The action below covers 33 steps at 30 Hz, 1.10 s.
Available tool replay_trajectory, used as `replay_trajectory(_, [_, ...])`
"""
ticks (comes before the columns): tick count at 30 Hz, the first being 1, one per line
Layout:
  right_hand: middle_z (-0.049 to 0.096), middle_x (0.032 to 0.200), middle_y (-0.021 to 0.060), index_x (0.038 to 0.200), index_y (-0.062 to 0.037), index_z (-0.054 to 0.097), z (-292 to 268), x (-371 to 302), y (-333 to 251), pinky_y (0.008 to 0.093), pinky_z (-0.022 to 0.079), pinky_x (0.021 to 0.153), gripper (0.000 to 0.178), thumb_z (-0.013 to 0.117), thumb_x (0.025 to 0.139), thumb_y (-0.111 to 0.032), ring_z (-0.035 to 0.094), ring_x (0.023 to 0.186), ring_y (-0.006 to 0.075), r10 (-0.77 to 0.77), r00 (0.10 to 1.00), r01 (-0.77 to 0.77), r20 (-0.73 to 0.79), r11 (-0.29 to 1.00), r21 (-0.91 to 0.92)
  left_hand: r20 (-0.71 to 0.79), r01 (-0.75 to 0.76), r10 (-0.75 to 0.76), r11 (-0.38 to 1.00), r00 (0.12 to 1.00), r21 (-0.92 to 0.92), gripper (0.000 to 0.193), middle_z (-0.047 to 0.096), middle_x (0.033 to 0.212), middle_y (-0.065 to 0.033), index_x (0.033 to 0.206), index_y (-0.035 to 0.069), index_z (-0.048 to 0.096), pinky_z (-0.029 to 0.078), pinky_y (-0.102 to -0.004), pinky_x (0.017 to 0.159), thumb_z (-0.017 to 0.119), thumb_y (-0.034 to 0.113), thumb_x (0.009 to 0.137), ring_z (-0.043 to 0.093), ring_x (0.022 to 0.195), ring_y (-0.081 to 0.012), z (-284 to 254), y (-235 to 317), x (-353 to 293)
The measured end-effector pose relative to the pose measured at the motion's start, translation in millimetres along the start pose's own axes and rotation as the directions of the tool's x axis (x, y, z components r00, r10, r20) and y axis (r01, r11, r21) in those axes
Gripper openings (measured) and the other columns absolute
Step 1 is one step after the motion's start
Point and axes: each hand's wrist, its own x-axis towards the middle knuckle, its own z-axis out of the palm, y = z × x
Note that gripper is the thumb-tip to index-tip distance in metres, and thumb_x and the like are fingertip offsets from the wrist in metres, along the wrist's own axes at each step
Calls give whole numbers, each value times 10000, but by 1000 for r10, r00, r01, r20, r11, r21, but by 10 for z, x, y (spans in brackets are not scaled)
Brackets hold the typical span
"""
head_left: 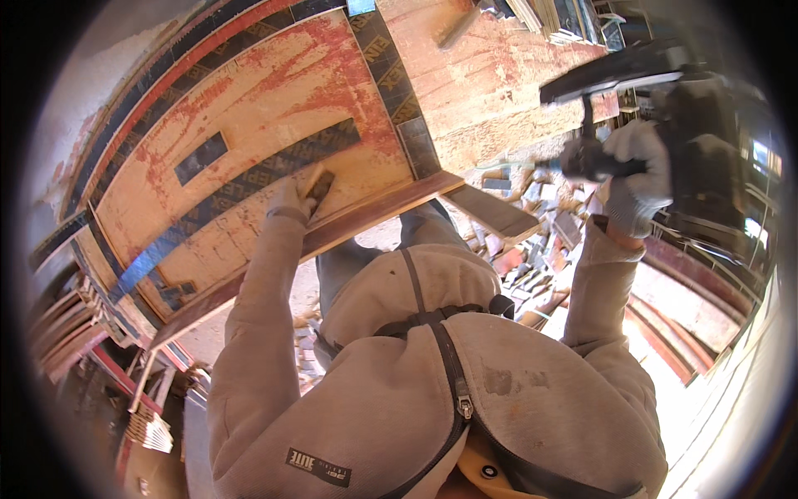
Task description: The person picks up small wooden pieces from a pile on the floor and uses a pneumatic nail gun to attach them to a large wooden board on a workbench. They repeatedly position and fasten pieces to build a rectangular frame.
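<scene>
My left hand [288, 200], in a pale glove, is closed around a small wooden block [321, 185] with a dark face. It rests on a wide wooden panel [274, 100] with worn red coating. A long, dark, printed plywood strip [249, 179] lies curved across the panel just beyond that hand, and a short dark plywood piece [200, 158] lies further left. Raised at the right, my gloved right hand [638, 170] grips the handle of a black nail gun [611, 73]. The tool is smeared by motion and is apart from the panel.
A wooden board [382, 202] edges the panel's near side, and a dark plank [492, 211] juts right from its corner. Many wood offcuts [532, 249] litter the floor below. Boards are stacked at the left [71, 328] and lower right [677, 299].
</scene>
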Motion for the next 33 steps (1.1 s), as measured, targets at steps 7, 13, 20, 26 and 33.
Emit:
replay_trajectory(7, [580, 792, 0, 909, -83, 609, -689, -602, 2026, 274, 441, 584, 217, 626, 989, -284, 551, 702, 124, 653, 709, -705, 268, 673, 224, 356, 227, 94, 614, 930, -756, 346, 730, 1136, -53, 1261, 25, 697, 550, -337, 871, 723, 232, 985, 670, 1016, -161, 772, 1476, 373])
replay_trajectory(13, [621, 963, 39, 1236, -48, 582, -567, -1331, 2859, 289, 501, 653, 344, 690, 1003, -277, 583, 739, 127, 660, 726, -671, 194, 741, -7, 476, 596, -359, 442, 802, -670, 286, 753, 999, -86, 1098, 74, 731, 586, -367, 684, 830, 248, 893, 711, 892, -219, 1101, 2262, 100])
replay_trajectory(20, [638, 957, 1, 1217, -51, 643, -254, -974, 2475, 265, 468, 580, 297, 703, 966, -198, 560, 708, 87, 657, 647, -667, 386, 733, -129, 357, 534, -398, 669, 845, -518, 465, 753, 1093, -130, 1153, 51, 729, 585, -395, 777, 824, 402, 863, 729, 966, -256, 1256, 2138, 259])
replay_trajectory(26, [640, 898, 8, 1156, -46, 656, -92, -692, 2356, 266, 470, 570, 275, 716, 930, -192, 565, 683, 89, 662, 595, -686, 455, 714, -141, 348, 325, -261, 935, 900, -140, 789, 704, 1292, -186, 1293, 40, 699, 494, -375, 1034, 637, 705, 873, 677, 1196, -278, 1238, 2087, 383])
replay_trajectory(33, [642, 830, 16, 1084, -41, 672, 137, -363, 2210, 267, 472, 559, 250, 731, 889, -185, 571, 654, 92, 662, 511, -662, 548, 710, -241, 342, 434, -404, 901, 848, -12, 734, 657, 1381, -181, 1328, 54, 681, 475, -384, 1082, 678, 615, 854, 613, 1307, -293, 1048, 2397, 253])
